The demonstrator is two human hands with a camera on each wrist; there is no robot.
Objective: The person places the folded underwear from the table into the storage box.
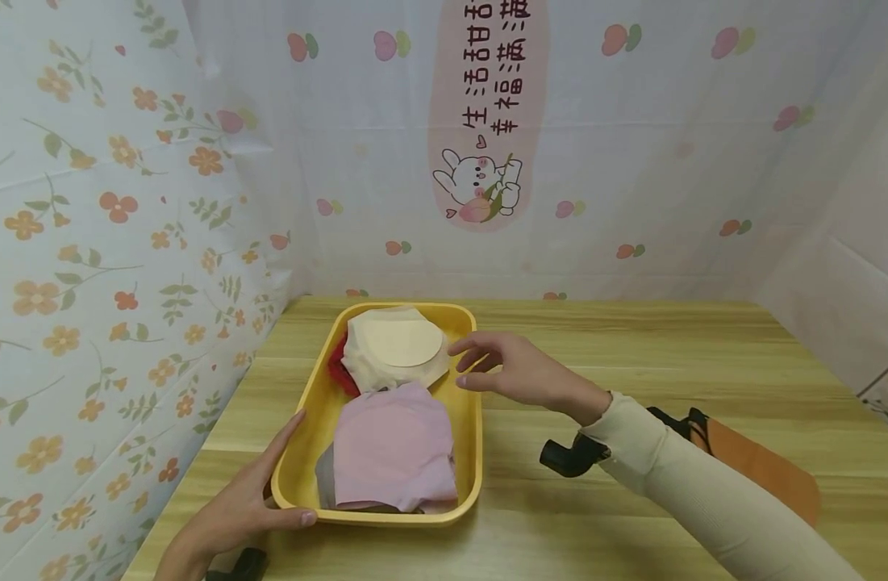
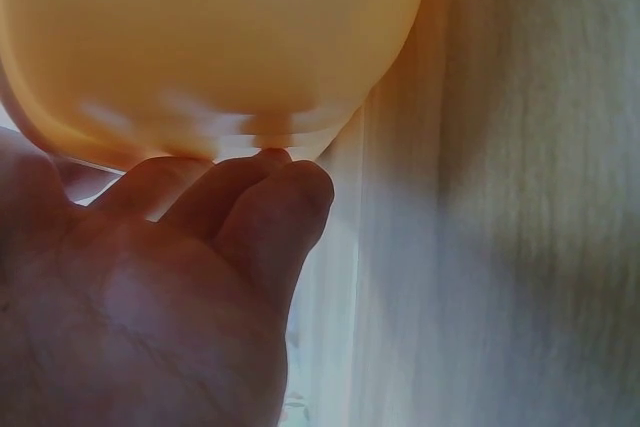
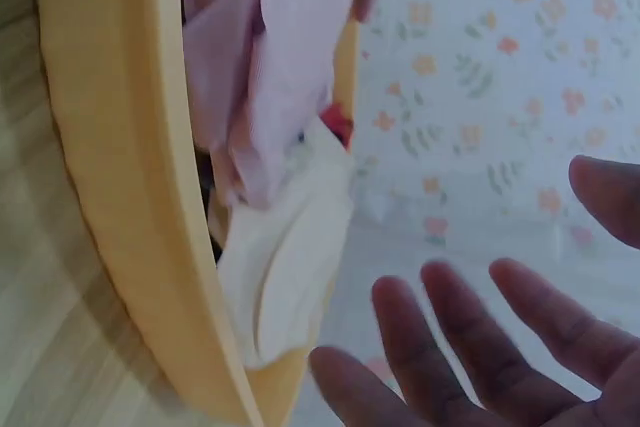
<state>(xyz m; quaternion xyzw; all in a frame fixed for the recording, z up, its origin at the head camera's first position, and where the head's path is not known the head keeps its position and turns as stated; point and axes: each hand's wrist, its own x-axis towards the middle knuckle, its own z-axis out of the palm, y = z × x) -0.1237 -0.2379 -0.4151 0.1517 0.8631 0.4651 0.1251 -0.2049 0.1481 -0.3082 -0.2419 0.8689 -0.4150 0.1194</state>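
A yellow plastic tub (image 1: pixel 476 452) stands on the table and holds folded cloth pieces. At its far end lies a cream folded cloth (image 1: pixel 396 343) with red cloth (image 1: pixel 339 369) showing under its left edge. Nearer is a lilac-pink folded cloth (image 1: pixel 396 448), with grey cloth (image 1: pixel 326 476) peeking out below it. My left hand (image 1: pixel 243 504) touches the tub's near-left corner, thumb at the front and fingers along the left side. In the left wrist view its fingertips meet the outer wall. My right hand (image 1: pixel 516 371) hovers by the right rim beside the cream cloth, fingers spread and holding nothing.
Right of the tub, an orange-brown flat item (image 1: pixel 766 468) with black cords lies on the wood-grain table (image 1: pixel 618 339), partly behind my right sleeve. Floral sheeting (image 1: pixel 124 242) hangs close on the left, and a printed curtain (image 1: pixel 596 145) closes off the back.
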